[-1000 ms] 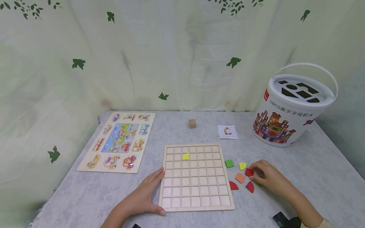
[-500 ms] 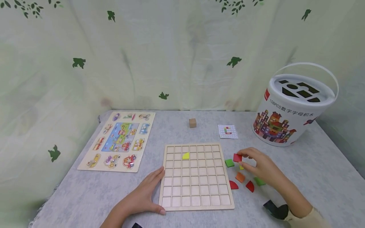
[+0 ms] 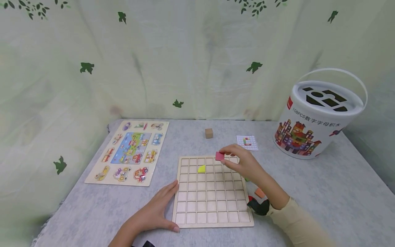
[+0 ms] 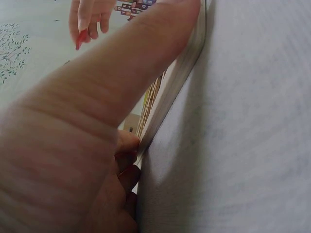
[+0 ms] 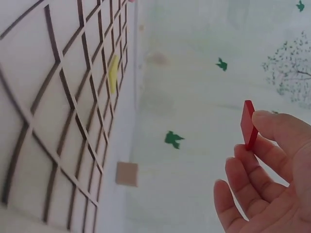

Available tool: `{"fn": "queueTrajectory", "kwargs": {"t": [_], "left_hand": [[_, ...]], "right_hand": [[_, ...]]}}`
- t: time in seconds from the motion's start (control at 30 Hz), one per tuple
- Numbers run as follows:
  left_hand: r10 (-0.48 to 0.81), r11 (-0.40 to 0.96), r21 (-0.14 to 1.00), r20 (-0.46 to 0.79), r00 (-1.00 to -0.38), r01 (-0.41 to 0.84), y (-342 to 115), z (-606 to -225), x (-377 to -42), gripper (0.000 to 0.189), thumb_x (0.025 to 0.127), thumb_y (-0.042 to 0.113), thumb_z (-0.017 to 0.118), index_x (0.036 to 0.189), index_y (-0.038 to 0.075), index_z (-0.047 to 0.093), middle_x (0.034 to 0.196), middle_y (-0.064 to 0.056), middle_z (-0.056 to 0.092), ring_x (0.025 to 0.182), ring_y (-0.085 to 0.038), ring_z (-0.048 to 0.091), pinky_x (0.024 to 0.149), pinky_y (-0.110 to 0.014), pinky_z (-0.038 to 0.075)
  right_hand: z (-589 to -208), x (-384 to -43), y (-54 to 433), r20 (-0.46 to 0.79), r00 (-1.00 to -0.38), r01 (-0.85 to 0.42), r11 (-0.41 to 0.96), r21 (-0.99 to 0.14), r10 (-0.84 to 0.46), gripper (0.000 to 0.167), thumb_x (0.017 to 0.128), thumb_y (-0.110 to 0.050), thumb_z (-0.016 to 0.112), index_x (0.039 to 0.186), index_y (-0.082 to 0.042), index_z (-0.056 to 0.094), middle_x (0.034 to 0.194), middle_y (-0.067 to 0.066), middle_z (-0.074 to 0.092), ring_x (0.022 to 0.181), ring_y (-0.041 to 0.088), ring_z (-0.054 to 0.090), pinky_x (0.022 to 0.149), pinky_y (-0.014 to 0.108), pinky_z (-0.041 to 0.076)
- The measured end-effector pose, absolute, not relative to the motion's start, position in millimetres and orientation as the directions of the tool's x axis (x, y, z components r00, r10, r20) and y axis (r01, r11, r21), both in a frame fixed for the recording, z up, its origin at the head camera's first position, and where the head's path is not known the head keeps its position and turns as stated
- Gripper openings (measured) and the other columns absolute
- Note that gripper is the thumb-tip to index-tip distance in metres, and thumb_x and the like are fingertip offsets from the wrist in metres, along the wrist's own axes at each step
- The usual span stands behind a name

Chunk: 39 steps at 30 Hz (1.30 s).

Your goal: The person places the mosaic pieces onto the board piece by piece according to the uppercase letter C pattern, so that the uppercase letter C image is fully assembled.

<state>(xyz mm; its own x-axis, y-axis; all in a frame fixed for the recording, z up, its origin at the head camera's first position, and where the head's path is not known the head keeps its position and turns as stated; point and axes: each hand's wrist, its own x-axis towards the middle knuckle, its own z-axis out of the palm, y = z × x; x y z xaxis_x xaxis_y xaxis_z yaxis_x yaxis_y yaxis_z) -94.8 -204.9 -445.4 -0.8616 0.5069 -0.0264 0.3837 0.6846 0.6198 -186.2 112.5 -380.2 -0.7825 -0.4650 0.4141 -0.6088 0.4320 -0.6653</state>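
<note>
My right hand pinches a red square tile between thumb and fingers, held above the far edge of a wooden grid board. The right wrist view shows this red tile tilted on edge and apart from the board. One yellow quarter-round tile sits in a cell near the board's upper left. My left hand rests against the board's left side, fingers fairly straight and thumb at the near left corner. Under my right forearm, an orange square tile and parts of red and green tiles show; the others are hidden.
A small pattern card lies behind the board, and a wooden cube stands to its left. A picture puzzle lies on the left. At the back right stands a white bucket with a shape-cut lid and raised handle.
My right hand has picked the red square tile up from the loose pieces and carried it left over the board's far edge. The left hand has stayed in place.
</note>
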Motion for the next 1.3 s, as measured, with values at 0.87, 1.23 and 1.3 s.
{"fn": "queueTrajectory", "kwargs": {"t": [0.87, 1.23, 1.3], "left_hand": [[0.507, 0.692, 0.615, -0.043, -0.861, 0.377, -204.1, -445.1, -95.0, 0.124, 0.05, 0.065, 0.072, 0.143, 0.005, 0.019, 0.149, -0.005, 0.011, 0.133, -0.024, 0.012, 0.103, -0.048, 0.018], [0.508, 0.693, 0.61, -0.034, -0.86, 0.385, -203.7, -444.4, -94.3, 0.124, 0.049, 0.065, 0.072, 0.143, 0.005, 0.019, 0.149, -0.005, 0.012, 0.133, -0.025, 0.012, 0.103, -0.048, 0.018], [0.509, 0.693, 0.607, -0.03, -0.86, 0.389, -203.7, -444.2, -94.6, 0.124, 0.049, 0.066, 0.072, 0.143, 0.005, 0.019, 0.149, -0.005, 0.012, 0.133, -0.025, 0.012, 0.103, -0.047, 0.018]], "right_hand": [[-443.5, -213.0, 88.6, 0.128, -0.83, -0.441, 0.497, -0.748, -0.543, 0.023, 0.083, -0.016, 0.065, 0.105, -0.012, 0.064, 0.099, -0.002, 0.056, 0.089, 0.014, 0.049, 0.079, 0.033, 0.043], [-444.5, -213.7, 87.0, 0.141, -0.817, -0.474, 0.512, -0.716, -0.56, 0.022, 0.086, -0.015, 0.061, 0.108, -0.015, 0.063, 0.099, -0.002, 0.054, 0.084, 0.012, 0.047, 0.073, 0.031, 0.042], [-444.0, -214.0, 86.7, 0.135, -0.815, -0.477, 0.519, -0.709, -0.564, 0.022, 0.085, -0.016, 0.062, 0.108, -0.016, 0.064, 0.1, -0.003, 0.054, 0.083, 0.012, 0.046, 0.071, 0.03, 0.042]]}}
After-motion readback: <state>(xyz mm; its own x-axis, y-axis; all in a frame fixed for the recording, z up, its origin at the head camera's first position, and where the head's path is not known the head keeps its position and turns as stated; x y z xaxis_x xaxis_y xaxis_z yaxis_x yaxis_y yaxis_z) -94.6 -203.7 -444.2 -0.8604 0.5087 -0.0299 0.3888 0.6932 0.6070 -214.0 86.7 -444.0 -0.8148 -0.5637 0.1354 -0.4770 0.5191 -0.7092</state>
